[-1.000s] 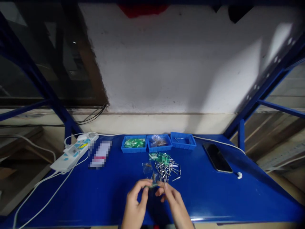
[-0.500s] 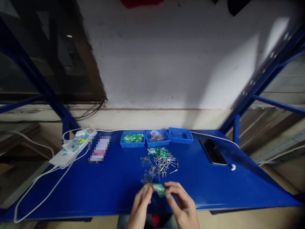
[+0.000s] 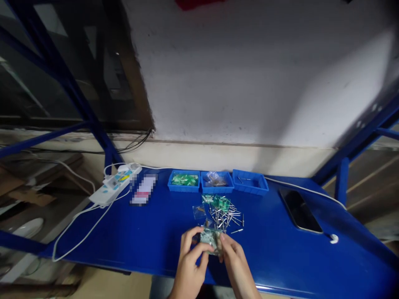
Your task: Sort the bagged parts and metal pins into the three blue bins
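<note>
Between my two hands, above the front of the blue table, is a small greenish plastic bag (image 3: 209, 240) with pale pieces inside. My left hand (image 3: 193, 253) pinches its left side, thumb across the front. Its right side is gripped by the fingers of my right hand (image 3: 232, 251). Just beyond lies a loose pile of thin metal rods (image 3: 226, 216), which look like rivets. Green bags (image 3: 222, 202) rest against the back of that pile. A clear bag with brass-coloured pieces (image 3: 199, 211) lies to its left; more clear bags are partly hidden behind my hands.
Three blue bins stand along the back: one with green bags (image 3: 184, 180), one with clear bags (image 3: 215, 180), one with a few rods (image 3: 249, 182). A white power strip (image 3: 114, 187) lies left, a dark phone (image 3: 301, 211) and a white earbud (image 3: 334, 238) right.
The bag has turned flatter toward me, so its pale contents show. My left thumb now lies across it. The view has swung, shifting the table contents rightward.
</note>
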### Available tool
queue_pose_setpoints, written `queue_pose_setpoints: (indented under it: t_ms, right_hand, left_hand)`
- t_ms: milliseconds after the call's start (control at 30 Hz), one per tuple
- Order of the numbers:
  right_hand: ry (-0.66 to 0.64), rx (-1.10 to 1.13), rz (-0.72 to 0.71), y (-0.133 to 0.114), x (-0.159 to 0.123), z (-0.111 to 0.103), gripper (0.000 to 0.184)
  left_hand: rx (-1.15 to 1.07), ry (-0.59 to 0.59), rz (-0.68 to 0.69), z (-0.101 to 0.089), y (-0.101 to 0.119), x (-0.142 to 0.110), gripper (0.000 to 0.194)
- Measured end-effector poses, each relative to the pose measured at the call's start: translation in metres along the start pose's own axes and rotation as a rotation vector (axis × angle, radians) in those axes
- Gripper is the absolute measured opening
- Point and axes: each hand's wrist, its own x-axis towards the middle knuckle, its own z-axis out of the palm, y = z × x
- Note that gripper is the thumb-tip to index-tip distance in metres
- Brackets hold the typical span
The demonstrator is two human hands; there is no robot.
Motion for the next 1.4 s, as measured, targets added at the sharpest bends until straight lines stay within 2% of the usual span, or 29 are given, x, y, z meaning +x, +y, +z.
queue_pose_setpoints:
  t_ms: [67,167,333,400,467,533,600,733,833,933,1033,1133,1200,1267,1333,1400]
  right_hand:
    - [-0.032,0.024,0.003,-0.002,0.0,0.004,0.033]
    - [-0.026,-0.034,-0.1,-0.004,-0.003,0.006,0.027]
    - [-0.087,-0.256,-0.353,0.002,-0.008,0.006,0.014]
    - [-0.084,-0.309,-0.428,0.006,-0.007,0.005,0.016]
    - [-0.008,-0.327,-0.424,0.01,-0.004,0.003,0.02]
    - [0.088,-0.29,-0.33,0.012,0.001,0.002,0.024]
    - [0.094,-0.177,-0.151,0.012,0.006,0.001,0.033]
    - [-0.076,0.206,0.243,0.007,0.013,0.002,0.051]
    - [-0.108,0.324,0.354,0.001,0.013,0.002,0.048]
    - [-0.06,0.244,0.256,-0.006,0.011,-0.004,0.035]
    - [-0.038,0.108,0.143,-0.012,0.005,-0.011,0.031]
    - [0.006,0.01,-0.009,-0.013,-0.001,-0.014,0.028]
    - [0.063,-0.048,-0.11,-0.01,-0.005,-0.015,0.025]
    - [0.078,-0.121,-0.189,-0.008,-0.007,-0.014,0.019]
    - [0.021,-0.214,-0.279,-0.007,-0.007,-0.013,0.014]
    - [-0.052,-0.301,-0.384,-0.006,-0.006,-0.01,0.01]
  left_hand:
    - [0.05,0.026,-0.039,-0.002,-0.001,-0.002,0.024]
    - [-0.034,0.037,-0.193,-0.004,-0.004,-0.002,0.02]
    - [-0.517,-0.017,-0.547,-0.005,-0.012,0.003,0.051]
    - [-0.625,-0.025,-0.604,-0.006,-0.013,0.008,0.052]
    - [-0.632,-0.071,-0.574,-0.006,-0.012,0.014,0.044]
    - [-0.579,-0.097,-0.498,-0.005,-0.011,0.019,0.037]
    - [-0.497,-0.084,-0.405,-0.003,-0.01,0.022,0.029]
    - [-0.337,-0.088,-0.211,-0.002,-0.01,0.023,0.017]
    - [-0.263,-0.134,-0.086,-0.003,-0.01,0.025,0.018]
    - [-0.18,-0.139,-0.043,-0.003,-0.011,0.03,0.024]
    - [-0.135,-0.105,-0.033,-0.001,-0.013,0.035,0.028]
    - [-0.182,-0.106,-0.087,-0.001,-0.011,0.035,0.025]
    - [-0.274,-0.157,-0.213,-0.003,-0.008,0.032,0.022]
    - [-0.43,-0.206,-0.405,-0.005,-0.005,0.028,0.035]
    - [-0.621,-0.234,-0.603,-0.006,-0.004,0.027,0.055]
    - [-0.757,-0.228,-0.724,-0.007,-0.006,0.028,0.062]
